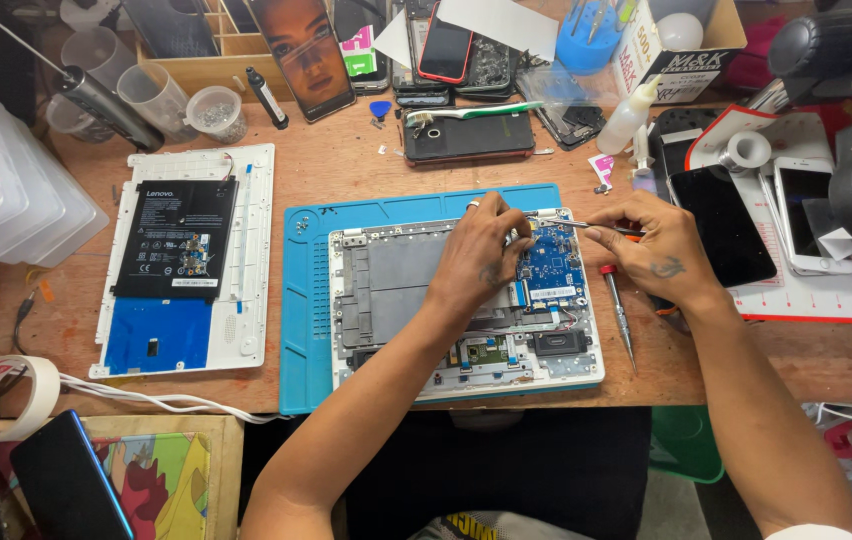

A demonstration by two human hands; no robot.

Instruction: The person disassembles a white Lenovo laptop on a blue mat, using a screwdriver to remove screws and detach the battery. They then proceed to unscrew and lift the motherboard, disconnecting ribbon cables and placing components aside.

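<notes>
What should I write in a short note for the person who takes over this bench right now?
Left hand: resting on the opened laptop, fingers by the blue circuit board.
Right hand: holding tweezers, tips at the board's top edge.
Laptop lies on the blue mat; its back cover is already off. A red-tipped screwdriver lies at its right edge.
The board is still seated in the case.

Cluttered wooden workbench [346, 160], evenly lit from above.
</notes>
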